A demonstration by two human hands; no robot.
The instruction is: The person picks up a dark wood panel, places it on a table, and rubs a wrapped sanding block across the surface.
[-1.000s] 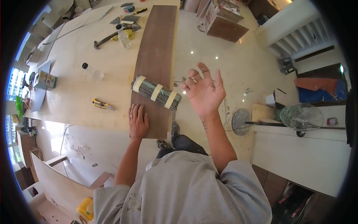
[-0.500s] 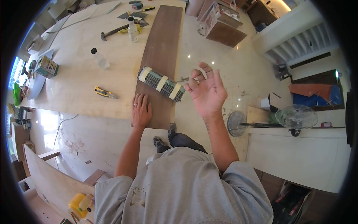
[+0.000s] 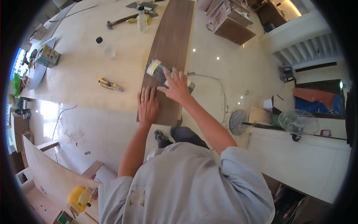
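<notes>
My left hand (image 3: 148,107) lies flat on the near end of a long dark brown wood-grain board (image 3: 172,33), fingers stretched out. Over a dark, streaked cylindrical bundle (image 3: 159,75) wrapped with pale tape bands, my right hand (image 3: 176,87) reaches with fingers spread and thumb pointing left. The bundle rests slantwise across the board, its right end at the board's right edge. Part of its middle is hidden under my right fingers. Left of the board, a yellow utility knife (image 3: 110,85) lies on the pale wooden worktop (image 3: 78,63).
On the worktop are two clear bottles with dark caps, one near (image 3: 108,50) and one farther off (image 3: 142,23), a hammer (image 3: 121,21) and a box (image 3: 47,56). A fan (image 3: 298,121) stands at the right beside a white cabinet (image 3: 294,158). A cable (image 3: 216,80) runs along the floor.
My right hand has come down from its raised, palm-up pose right of the bundle and now lies over it. My left hand stays on the board; the view has shifted slightly.
</notes>
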